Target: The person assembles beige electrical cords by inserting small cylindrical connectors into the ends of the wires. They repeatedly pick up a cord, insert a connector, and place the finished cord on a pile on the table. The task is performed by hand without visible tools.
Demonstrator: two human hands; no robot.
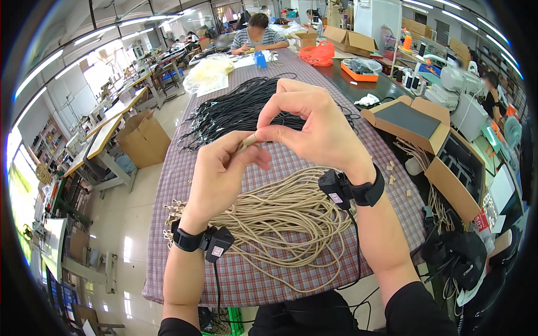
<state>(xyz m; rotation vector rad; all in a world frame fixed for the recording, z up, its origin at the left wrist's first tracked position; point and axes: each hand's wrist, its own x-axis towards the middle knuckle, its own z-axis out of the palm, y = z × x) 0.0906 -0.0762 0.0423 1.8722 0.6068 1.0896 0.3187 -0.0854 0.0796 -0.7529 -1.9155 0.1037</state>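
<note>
A small beige piece (247,142), short and rod-like, is raised above the table between my hands. My left hand (219,171) is closed around its lower part. Thumb and index finger of my right hand (314,126) pinch its upper end. Whether a cord runs into the piece cannot be made out. Below my hands lies a bundle of beige cords (286,215), looped at the right, with metal clasps (175,208) at the left ends. Beyond it is a pile of black cords (241,106).
A checked cloth covers the long table (162,246). Small beige bits (408,194) lie near its right edge, beside open cardboard boxes (457,165). Farther back are a red plastic bag (318,54), an orange tray (358,71) and a seated person (258,38). A carton (143,139) stands at left.
</note>
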